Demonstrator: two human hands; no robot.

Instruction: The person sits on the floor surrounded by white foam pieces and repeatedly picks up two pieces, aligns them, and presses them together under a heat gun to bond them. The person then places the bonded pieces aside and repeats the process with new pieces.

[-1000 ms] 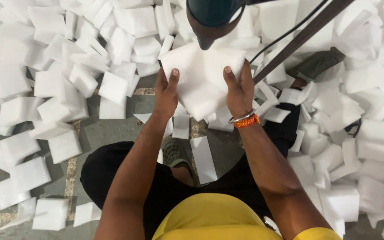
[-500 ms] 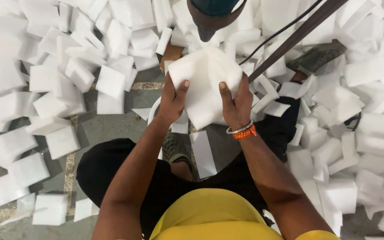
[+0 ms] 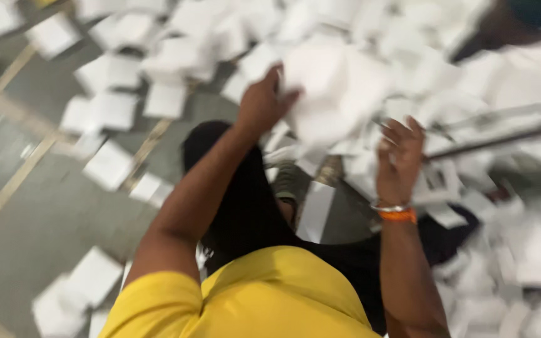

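Note:
The picture is smeared by motion. My left hand (image 3: 263,103) grips the left edge of a large white foam block (image 3: 330,94), held out in front of me over the pile. My right hand (image 3: 399,156), with an orange band on its wrist, hangs just below and to the right of the block. Its fingers are spread and seem to be off the foam. I sit on the floor in a yellow shirt and black trousers, one shoe (image 3: 289,181) showing under my arms.
Many white foam blocks (image 3: 111,109) lie scattered over the grey floor (image 3: 51,213), heaped thickest ahead and to the right. A dark slanted rod (image 3: 502,134) crosses the right side. A dark blurred object (image 3: 533,15) sits at the top right.
The view has swung and tilted to the left. My right hand has come off the foam block and dropped below it, while my left hand still holds the block.

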